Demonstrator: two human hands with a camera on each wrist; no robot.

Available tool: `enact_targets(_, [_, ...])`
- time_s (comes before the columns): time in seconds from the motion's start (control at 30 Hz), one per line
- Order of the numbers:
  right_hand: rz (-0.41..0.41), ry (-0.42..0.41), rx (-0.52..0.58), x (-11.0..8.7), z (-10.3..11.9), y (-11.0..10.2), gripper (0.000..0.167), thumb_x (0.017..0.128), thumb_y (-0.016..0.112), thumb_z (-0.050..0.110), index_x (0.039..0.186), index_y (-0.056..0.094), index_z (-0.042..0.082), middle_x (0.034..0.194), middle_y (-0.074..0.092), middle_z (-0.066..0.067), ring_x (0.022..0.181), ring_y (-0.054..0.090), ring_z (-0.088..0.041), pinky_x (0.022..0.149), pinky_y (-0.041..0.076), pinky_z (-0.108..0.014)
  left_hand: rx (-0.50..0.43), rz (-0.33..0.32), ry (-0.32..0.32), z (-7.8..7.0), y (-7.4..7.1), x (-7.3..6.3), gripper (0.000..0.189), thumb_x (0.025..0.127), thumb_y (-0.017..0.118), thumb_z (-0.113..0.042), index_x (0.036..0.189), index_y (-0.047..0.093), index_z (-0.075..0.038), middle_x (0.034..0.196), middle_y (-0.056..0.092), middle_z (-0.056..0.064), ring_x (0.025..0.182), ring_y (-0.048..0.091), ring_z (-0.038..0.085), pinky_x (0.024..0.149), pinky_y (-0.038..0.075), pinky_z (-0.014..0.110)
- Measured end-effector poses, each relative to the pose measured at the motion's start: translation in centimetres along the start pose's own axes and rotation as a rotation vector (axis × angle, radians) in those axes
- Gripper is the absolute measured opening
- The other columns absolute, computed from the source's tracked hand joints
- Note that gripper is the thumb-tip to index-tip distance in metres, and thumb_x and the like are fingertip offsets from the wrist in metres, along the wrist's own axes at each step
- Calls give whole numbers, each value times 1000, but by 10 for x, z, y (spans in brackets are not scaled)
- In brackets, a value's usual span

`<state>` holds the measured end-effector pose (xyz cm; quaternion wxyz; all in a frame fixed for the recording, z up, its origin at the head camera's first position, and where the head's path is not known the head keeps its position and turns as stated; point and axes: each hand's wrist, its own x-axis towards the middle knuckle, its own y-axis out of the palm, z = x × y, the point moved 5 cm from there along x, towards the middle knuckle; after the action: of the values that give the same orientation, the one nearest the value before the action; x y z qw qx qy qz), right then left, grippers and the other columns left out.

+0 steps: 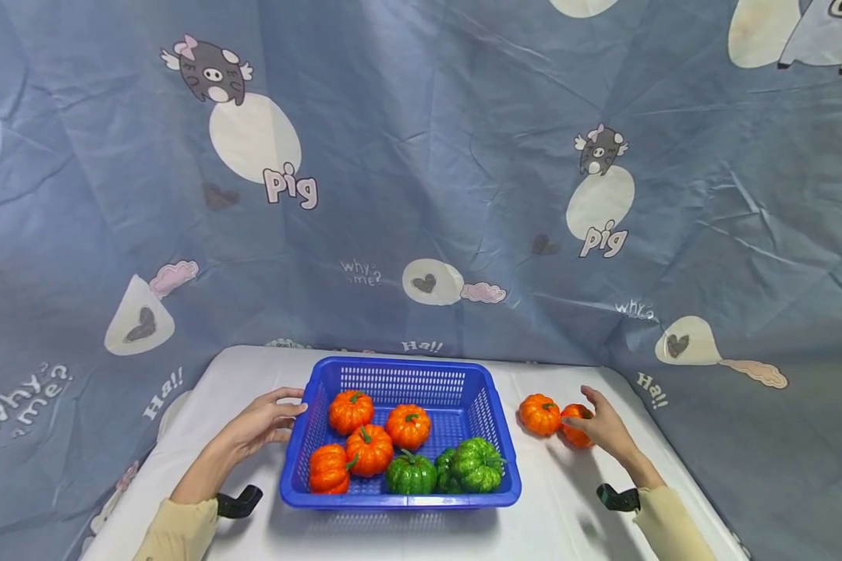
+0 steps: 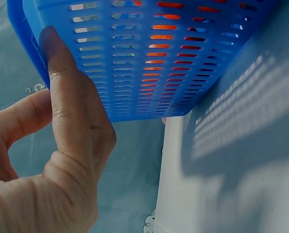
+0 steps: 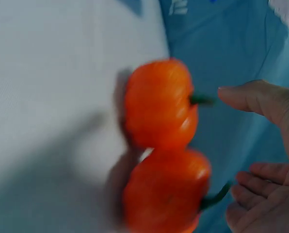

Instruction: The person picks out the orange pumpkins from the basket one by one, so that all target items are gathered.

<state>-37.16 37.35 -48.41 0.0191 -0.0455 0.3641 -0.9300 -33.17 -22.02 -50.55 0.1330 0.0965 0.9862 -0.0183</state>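
Note:
A blue perforated basket (image 1: 400, 501) holds several orange pumpkins (image 1: 369, 450) and green pumpkins (image 1: 478, 465). My left hand (image 1: 270, 421) is at the basket's left rim; in the left wrist view its fairly straight fingers (image 2: 67, 111) lie against the outer wall. To the right of the basket, two small orange pumpkins with green stems sit side by side on the white table, a nearer-to-basket pumpkin (image 1: 539, 414) and an outer pumpkin (image 1: 575, 436). My right hand (image 1: 609, 427) hovers at the outer one, thumb and fingers spread, gripping nothing; its thumb (image 3: 246, 97) points toward a stem.
The white-covered table (image 1: 252, 538) carries the basket in its middle. A blue-grey cloth (image 1: 407, 195) with pig prints hangs behind the table and down both sides. Dark wrist camera bands (image 1: 238, 502) are strapped on both forearms.

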Motion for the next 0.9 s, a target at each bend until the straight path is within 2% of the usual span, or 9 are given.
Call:
enact_targets(0.2, [38, -197, 13, 4, 51, 12, 68, 82, 76, 17, 137, 44, -6, 138, 48, -30, 130, 42, -48, 109, 31, -60, -12, -2, -4, 0, -1, -1, 59, 95, 60, -23, 141, 32, 1, 102, 62, 8, 87, 62, 19, 78, 59, 38])
enact_targets(0.27, [71, -234, 49, 5, 68, 19, 64, 82, 77, 16, 135, 47, -5, 135, 52, -27, 129, 44, -46, 109, 32, -58, -15, -1, -4, 0, -1, -1, 59, 95, 60, -23, 141, 32, 1, 103, 62, 8, 87, 62, 19, 78, 59, 38])
enact_targets(0.53, [264, -282, 133, 11, 123, 55, 61, 81, 76, 11, 134, 49, -2, 136, 54, -20, 132, 46, -38, 114, 30, -52, -18, 10, 1, 1, 0, 0, 60, 95, 60, -23, 141, 32, 1, 103, 62, 8, 87, 63, 20, 78, 59, 38])
enact_targets(0.7, [415, -276, 129, 15, 145, 79, 60, 83, 75, 13, 136, 48, -1, 139, 50, -21, 135, 41, -39, 114, 28, -53, -25, 13, 6, 0, 0, 1, 58, 94, 59, -22, 140, 33, 2, 100, 62, 7, 86, 63, 19, 77, 59, 38])
enact_targets(0.9, [540, -310, 87, 19, 168, 105, 59, 83, 76, 18, 135, 51, 7, 141, 49, -18, 134, 43, -38, 112, 33, -54, -24, 7, 2, 0, 0, 1, 58, 94, 60, -22, 140, 34, 2, 102, 63, 8, 87, 63, 20, 78, 59, 39])
